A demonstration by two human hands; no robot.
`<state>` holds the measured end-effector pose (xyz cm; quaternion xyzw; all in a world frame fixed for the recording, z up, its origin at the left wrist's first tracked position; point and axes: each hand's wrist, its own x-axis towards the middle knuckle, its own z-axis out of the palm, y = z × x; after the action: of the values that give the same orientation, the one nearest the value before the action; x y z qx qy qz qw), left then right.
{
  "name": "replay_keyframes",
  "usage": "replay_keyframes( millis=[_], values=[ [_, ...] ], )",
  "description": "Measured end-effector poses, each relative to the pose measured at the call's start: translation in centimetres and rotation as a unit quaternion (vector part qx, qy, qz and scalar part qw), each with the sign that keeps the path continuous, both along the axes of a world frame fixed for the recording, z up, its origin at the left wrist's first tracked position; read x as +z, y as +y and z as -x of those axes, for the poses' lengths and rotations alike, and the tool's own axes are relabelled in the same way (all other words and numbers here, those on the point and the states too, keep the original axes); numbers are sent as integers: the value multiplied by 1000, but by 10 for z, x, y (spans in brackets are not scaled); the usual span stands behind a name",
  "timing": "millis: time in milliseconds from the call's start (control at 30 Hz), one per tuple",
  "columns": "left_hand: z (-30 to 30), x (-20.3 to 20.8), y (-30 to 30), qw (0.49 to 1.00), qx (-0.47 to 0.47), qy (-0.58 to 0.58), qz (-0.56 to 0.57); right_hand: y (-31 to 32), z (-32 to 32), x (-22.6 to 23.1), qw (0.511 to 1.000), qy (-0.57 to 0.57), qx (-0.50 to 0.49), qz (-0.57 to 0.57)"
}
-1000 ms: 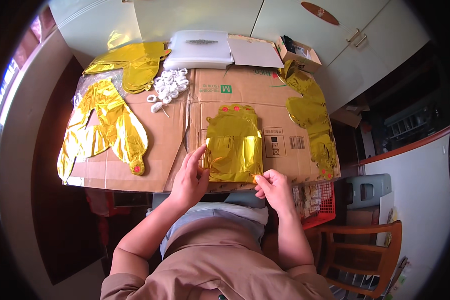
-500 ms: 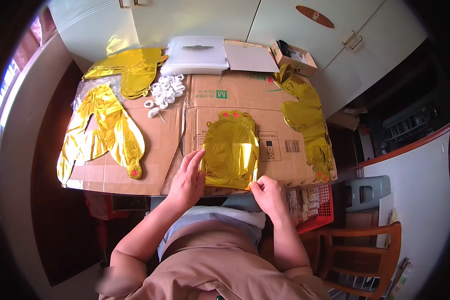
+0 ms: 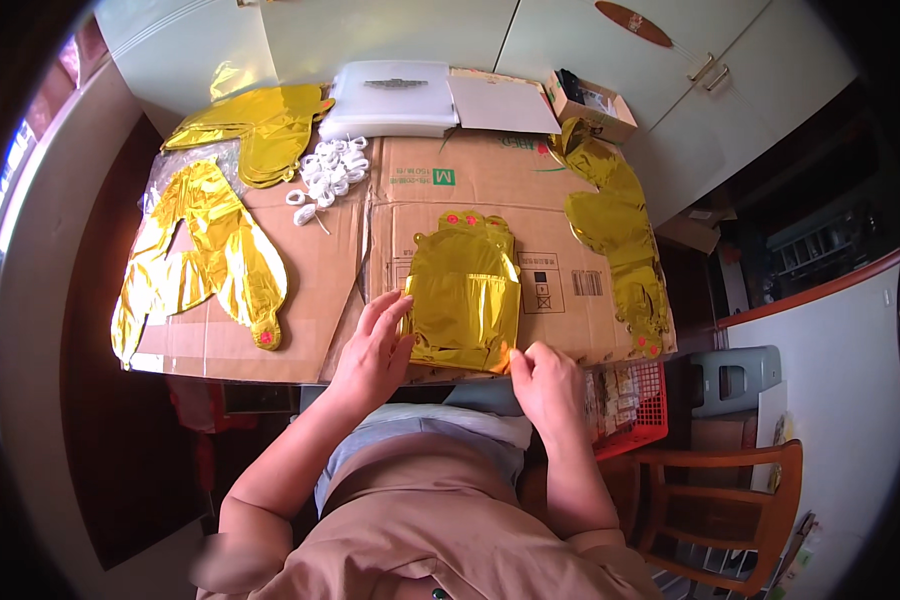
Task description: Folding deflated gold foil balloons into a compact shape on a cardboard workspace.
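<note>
A folded gold foil balloon [image 3: 462, 300] lies flat near the table's front edge, its scalloped end with red dots pointing away from me. My left hand [image 3: 372, 350] rests along its left edge, fingers stretched out and fingertips touching the foil. At the lower right corner, my right hand [image 3: 548, 385] has thumb and fingers closed in a pinch on the foil. To the left another gold foil balloon [image 3: 205, 235] is spread out and crumpled. More gold foil balloons [image 3: 620, 235] lie along the right side.
Flattened cardboard [image 3: 320, 345] covers the table. Toward the back are stacked gold foil balloons [image 3: 270, 125], coiled white cords [image 3: 332, 170], clear plastic bags [image 3: 390, 95], a grey board [image 3: 502, 105] and a small box [image 3: 592, 105]. A red basket [image 3: 650, 400] and wooden chair [image 3: 720, 460] stand at right.
My right hand has shifted slightly right, still pinching the corner. The folded foil looks flatter and smoother near its front edge. The left hand stays at the left edge.
</note>
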<state>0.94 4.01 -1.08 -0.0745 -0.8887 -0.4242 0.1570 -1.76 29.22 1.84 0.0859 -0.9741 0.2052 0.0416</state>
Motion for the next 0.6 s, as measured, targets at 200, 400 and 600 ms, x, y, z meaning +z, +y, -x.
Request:
replay_keyframes(
  millis=[200, 400, 600],
  values=[
    [0, 18, -1, 983, 47, 74, 163, -19, 14, 15, 981, 174, 88, 4],
    [19, 22, 21, 971, -84, 71, 211, -37, 34, -22, 983, 86, 143, -75],
    [30, -10, 9, 941, -101, 7, 323, -33, 33, -45, 992, 30, 90, -84]
  ],
)
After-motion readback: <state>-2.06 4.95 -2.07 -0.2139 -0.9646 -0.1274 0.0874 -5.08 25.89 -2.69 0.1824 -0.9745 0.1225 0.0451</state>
